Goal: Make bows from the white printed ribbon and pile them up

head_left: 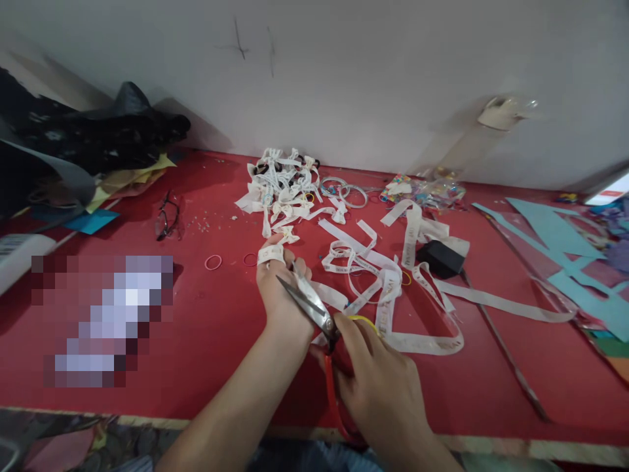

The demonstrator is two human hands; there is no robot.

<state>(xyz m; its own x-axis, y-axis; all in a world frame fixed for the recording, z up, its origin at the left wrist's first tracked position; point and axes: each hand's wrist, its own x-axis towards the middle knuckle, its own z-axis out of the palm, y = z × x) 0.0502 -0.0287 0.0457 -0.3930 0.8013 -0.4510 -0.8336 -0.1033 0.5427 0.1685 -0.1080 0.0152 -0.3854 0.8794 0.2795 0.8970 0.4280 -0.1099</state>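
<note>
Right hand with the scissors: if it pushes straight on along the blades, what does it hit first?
Likely the left hand: the scissors in the right hand point up-left at its ribbon-wrapped fingers. Depth is unclear.

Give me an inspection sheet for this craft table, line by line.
Surface: red table, ribbon scraps scattered.
Job's things: white ribbon trailing loose; red-handled scissors, blades open at the ribbon.
Clutter: pile of ribbon bows, rubber band, glasses, blue paper offcuts, black bag.
Grips: left hand holds ribbon looped over fingers; right hand grips the scissors.
Cables: nothing seen.
Surroundings: white wall.
</note>
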